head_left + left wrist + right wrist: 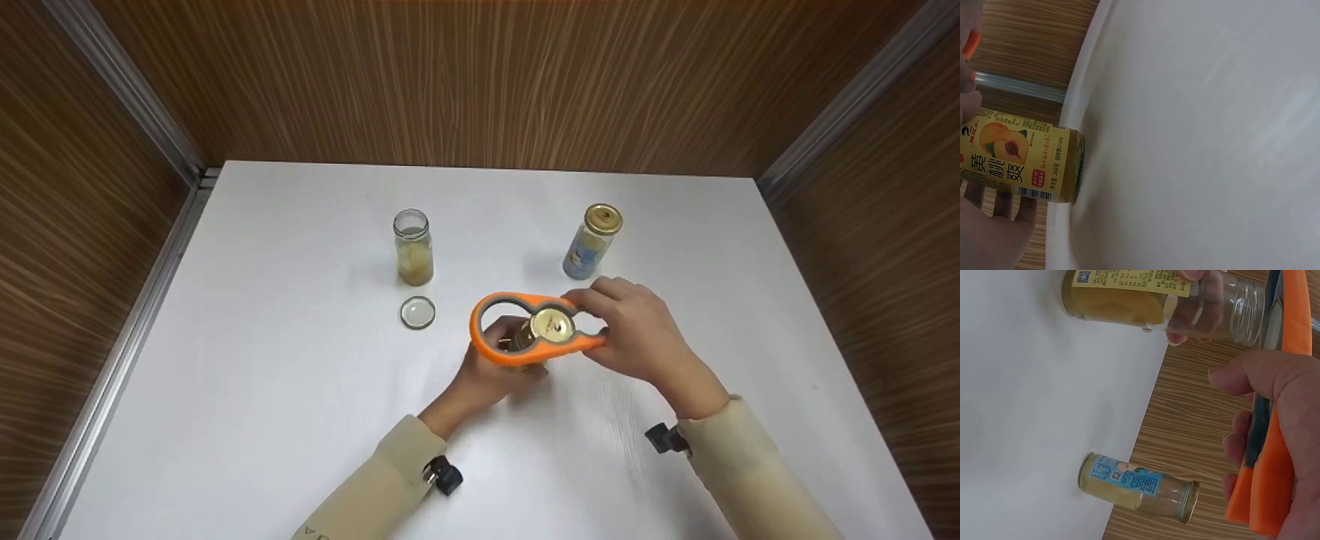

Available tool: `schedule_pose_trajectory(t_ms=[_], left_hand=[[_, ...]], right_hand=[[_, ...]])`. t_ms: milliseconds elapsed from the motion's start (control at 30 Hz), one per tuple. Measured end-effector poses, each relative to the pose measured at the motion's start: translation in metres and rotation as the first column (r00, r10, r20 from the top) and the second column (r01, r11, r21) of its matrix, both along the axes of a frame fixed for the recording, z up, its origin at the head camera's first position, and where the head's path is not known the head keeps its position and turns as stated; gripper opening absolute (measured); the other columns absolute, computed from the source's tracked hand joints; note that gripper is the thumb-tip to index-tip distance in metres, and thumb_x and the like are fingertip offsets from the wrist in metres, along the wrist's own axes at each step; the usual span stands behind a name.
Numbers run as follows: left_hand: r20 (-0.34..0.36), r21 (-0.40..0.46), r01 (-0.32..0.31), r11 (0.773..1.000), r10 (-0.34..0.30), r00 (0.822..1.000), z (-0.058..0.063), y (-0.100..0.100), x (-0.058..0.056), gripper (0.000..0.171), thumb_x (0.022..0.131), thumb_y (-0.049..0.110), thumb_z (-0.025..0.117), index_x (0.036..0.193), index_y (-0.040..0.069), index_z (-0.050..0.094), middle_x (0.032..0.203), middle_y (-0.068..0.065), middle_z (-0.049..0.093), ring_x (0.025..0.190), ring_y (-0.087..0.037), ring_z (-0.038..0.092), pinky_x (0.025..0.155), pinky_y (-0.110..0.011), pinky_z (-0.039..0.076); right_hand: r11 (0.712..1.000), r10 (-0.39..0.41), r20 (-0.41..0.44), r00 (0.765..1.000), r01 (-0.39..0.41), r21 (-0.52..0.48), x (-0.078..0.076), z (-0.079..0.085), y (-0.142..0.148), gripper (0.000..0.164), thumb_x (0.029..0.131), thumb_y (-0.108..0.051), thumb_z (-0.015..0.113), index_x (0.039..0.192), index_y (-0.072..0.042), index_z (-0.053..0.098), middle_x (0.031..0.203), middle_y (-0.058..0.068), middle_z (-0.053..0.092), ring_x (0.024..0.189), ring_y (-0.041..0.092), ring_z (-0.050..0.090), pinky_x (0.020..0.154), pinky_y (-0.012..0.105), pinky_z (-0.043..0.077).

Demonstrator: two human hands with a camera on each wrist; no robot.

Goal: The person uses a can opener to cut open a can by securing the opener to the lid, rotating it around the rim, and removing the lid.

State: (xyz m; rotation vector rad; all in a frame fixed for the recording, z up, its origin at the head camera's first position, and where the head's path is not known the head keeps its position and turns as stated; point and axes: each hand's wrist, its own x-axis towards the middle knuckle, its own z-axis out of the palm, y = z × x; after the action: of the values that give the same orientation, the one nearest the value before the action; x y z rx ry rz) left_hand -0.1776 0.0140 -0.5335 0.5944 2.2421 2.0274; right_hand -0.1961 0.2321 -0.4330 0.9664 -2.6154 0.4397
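A person's left forearm point(375, 484) and sleeved right forearm point(754, 469) angle inward toward the middle of the head view, cuffs point(411, 446) ending short of bare wrists point(442, 412). The left hand point(489, 379), partly hidden from above, holds a firm grip, fingers point(1003, 203) wrapped round; the right hand point(641, 330), back facing up, grips opposite, its fingers point(1234, 447) curled.

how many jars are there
3: an open jar standing left of centre, a blue-labelled jar standing right of centre, and a yellow-labelled jar gripped by the left hand.
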Motion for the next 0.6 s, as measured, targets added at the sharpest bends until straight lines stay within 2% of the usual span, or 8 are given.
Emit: schedule_pose_trajectory(t_ms=[67,233,300,400,500,600], left_hand=[[-0.01,-0.033,-0.005,0.999,0.004,1.0,-0.001,-0.002,0.0,0.065,0.074,0.012,0.082,0.131,0.035,0.059,0.12,0.016,0.066,0.107,-0.008,0.058,0.093,-0.03,0.049],[-0.024,-0.047,-0.028,0.998,0.027,0.999,-0.003,-0.009,0.005,0.06,0.071,0.024,0.088,0.124,0.023,0.059,0.117,0.002,0.067,0.11,-0.01,0.06,0.1,-0.032,0.047],[-0.048,-0.016,-0.004,1.0,0.003,0.999,-0.004,-0.011,0.005,0.063,0.072,0.022,0.089,0.126,0.017,0.058,0.121,-0.006,0.066,0.113,-0.014,0.06,0.103,-0.033,0.046],[-0.106,-0.038,-0.002,0.999,-0.002,0.994,-0.004,-0.012,0.004,0.065,0.073,0.02,0.088,0.13,0.013,0.056,0.122,-0.011,0.065,0.114,-0.019,0.061,0.104,-0.033,0.046],[-0.161,-0.088,-0.013,0.996,-0.001,0.987,-0.005,-0.014,0.002,0.064,0.073,0.015,0.086,0.13,0.012,0.057,0.122,-0.009,0.066,0.115,-0.022,0.062,0.102,-0.033,0.048],[-0.163,-0.108,-0.012,0.994,-0.006,0.987,-0.005,-0.017,-0.002,0.061,0.074,0.012,0.085,0.128,0.011,0.058,0.123,-0.004,0.066,0.115,-0.022,0.063,0.099,-0.035,0.051]], right_hand=[[1.0,0.004,-0.01,1.0,-0.004,-0.012,0.001,0.0,0.003,0.038,0.072,-0.019,0.081,0.108,-0.023,0.072,0.085,-0.008,0.061,0.076,0.014,0.056,0.063,0.031,0.046],[0.999,-0.003,-0.028,1.0,0.002,-0.041,0.008,-0.002,0.012,0.041,0.068,-0.017,0.082,0.108,-0.022,0.073,0.084,-0.008,0.061,0.076,0.012,0.055,0.063,0.031,0.046],[0.999,-0.008,-0.033,0.999,0.006,-0.043,0.011,-0.002,0.017,0.042,0.068,-0.018,0.083,0.108,-0.022,0.073,0.084,-0.009,0.061,0.075,0.011,0.055,0.063,0.031,0.046],[0.999,-0.002,-0.042,0.999,0.001,-0.04,0.015,-0.001,0.023,0.042,0.068,-0.019,0.083,0.108,-0.022,0.073,0.084,-0.009,0.061,0.075,0.011,0.054,0.063,0.031,0.046],[0.999,0.012,-0.052,0.999,-0.014,-0.036,0.018,-0.001,0.03,0.042,0.068,-0.02,0.083,0.108,-0.022,0.072,0.084,-0.009,0.06,0.074,0.01,0.053,0.062,0.03,0.045],[0.999,0.025,-0.066,0.998,-0.027,-0.034,0.022,0.0,0.036,0.043,0.067,-0.02,0.084,0.108,-0.022,0.072,0.084,-0.009,0.06,0.072,0.01,0.051,0.061,0.03,0.043]])
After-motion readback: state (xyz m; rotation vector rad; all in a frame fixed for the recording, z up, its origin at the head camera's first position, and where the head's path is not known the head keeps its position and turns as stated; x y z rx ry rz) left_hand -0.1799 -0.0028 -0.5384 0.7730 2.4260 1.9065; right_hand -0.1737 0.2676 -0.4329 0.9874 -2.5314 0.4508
